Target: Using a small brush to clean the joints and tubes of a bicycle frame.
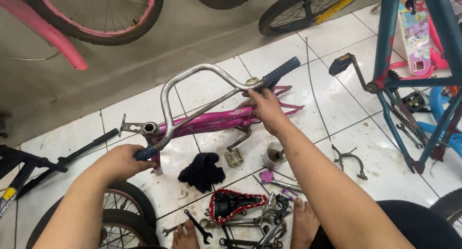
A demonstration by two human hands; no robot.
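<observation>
The left hand (126, 162) is wrapped around the left blue grip of the silver handlebar (192, 85); the right hand (265, 108) clasps the bar just below its right grip. The handlebar hangs over the stripped pink frame (211, 121) on the tiled floor (337, 109), not yet seated. Loose tools (260, 220) lie nearer the feet.

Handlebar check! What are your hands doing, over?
Left hand shut on handlebar grip. Right hand clasping the other end. Pink frame beneath. Tools clutter floor.
</observation>
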